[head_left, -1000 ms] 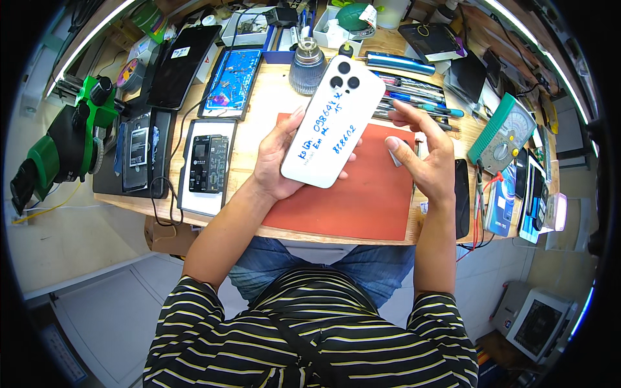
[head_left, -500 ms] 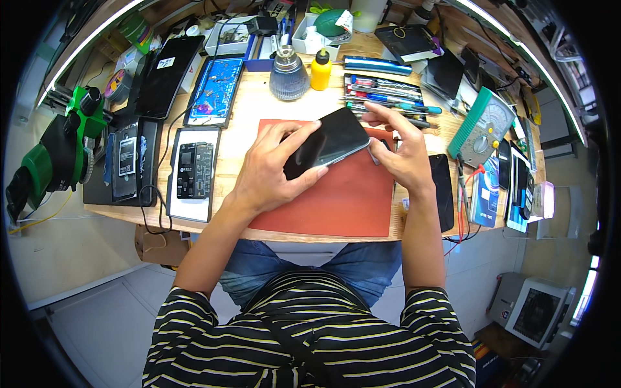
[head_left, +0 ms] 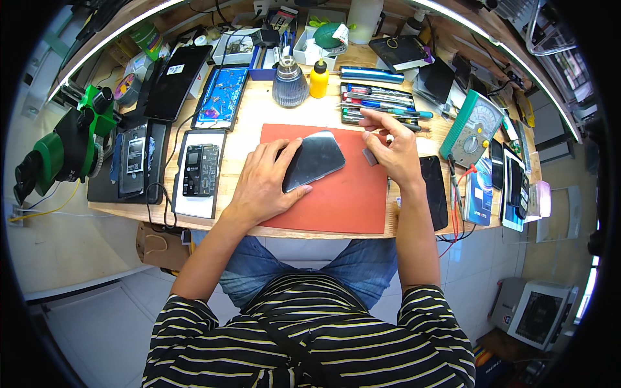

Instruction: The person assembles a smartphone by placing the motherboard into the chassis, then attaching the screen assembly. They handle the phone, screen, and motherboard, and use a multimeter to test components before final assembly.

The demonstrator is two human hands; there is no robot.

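Far left of the wooden tabletop [head_left: 249, 113], a green microscope [head_left: 68, 139]; beside it a dark mat with a phone battery [head_left: 134, 155], then a white tester board [head_left: 200, 171]. Left hand [head_left: 262, 184] lies on the red mat [head_left: 343, 194], grip clamped on a dark phone [head_left: 314, 160], screen up; right hand [head_left: 391, 149] hovers just right of it, fingers loosely curled, holding nothing visible; beyond, a tool tray [head_left: 378, 107] and a green multimeter [head_left: 472, 129].

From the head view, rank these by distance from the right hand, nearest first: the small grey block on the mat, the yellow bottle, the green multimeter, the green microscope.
Measured from the right hand:
1. Small grey block, on the red mat right beside the hand.
2. Green multimeter, to the hand's right.
3. Yellow bottle, up and to the left; close to the multimeter in distance, so this order is loose.
4. Green microscope, far left edge.
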